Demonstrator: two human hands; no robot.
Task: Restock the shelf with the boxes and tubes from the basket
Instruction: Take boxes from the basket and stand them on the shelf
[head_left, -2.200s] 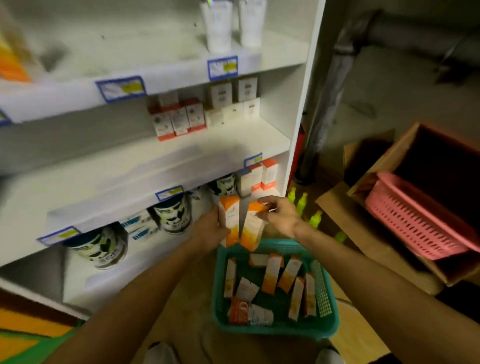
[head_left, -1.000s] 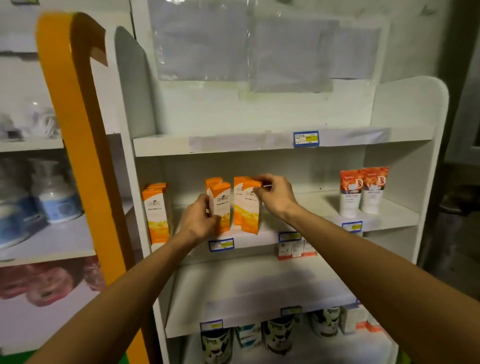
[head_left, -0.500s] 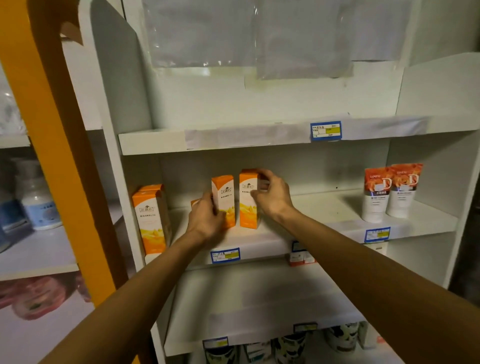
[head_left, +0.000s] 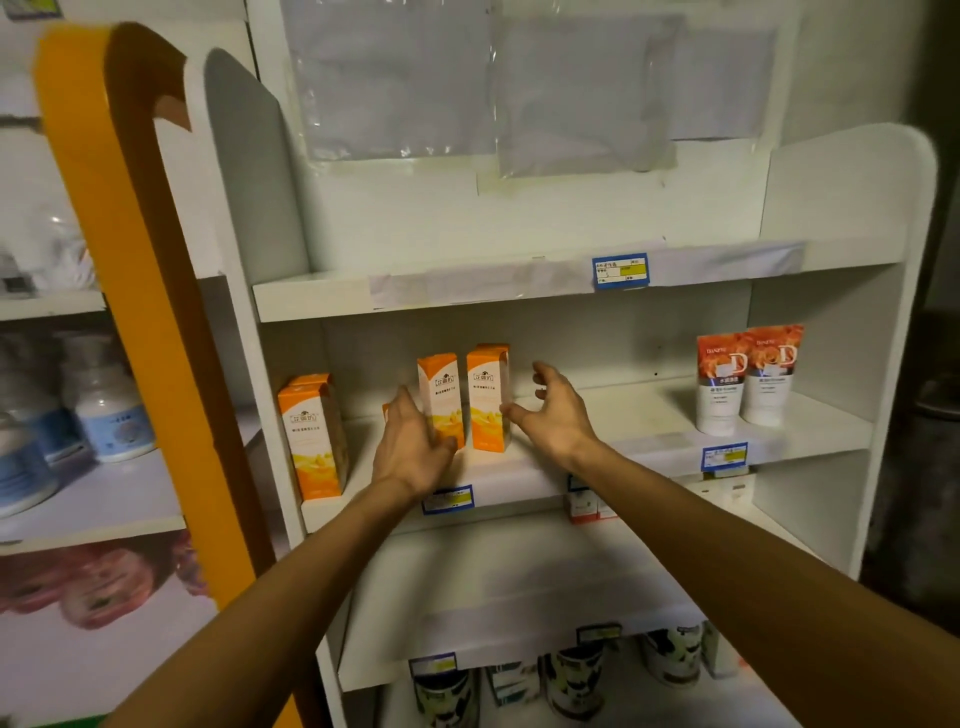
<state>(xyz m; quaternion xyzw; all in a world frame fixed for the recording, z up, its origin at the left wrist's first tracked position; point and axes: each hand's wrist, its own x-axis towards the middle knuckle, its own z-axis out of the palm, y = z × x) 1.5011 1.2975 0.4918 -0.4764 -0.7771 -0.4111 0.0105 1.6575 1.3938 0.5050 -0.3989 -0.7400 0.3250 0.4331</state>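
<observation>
Two orange and white boxes stand upright side by side on the white middle shelf (head_left: 628, 415). My left hand (head_left: 410, 452) holds the left box (head_left: 440, 392), fingers along its left side and thumb across its lower front. My right hand (head_left: 553, 415) hovers just right of the right box (head_left: 487, 395), fingers spread, holding nothing. More of the same orange boxes (head_left: 311, 436) stand at the shelf's left end. The basket is out of view.
Two orange and white tubes (head_left: 748, 379) stand at the shelf's right end, with bare shelf between them and my right hand. Below are another white shelf (head_left: 519, 587) and tins (head_left: 576, 680) at the bottom. An orange post (head_left: 156, 322) and bottles (head_left: 104, 405) are on the left.
I carried two orange boxes up from the basket and stood them on the middle shelf. In the last half second my right hand let go of its box and opened.
</observation>
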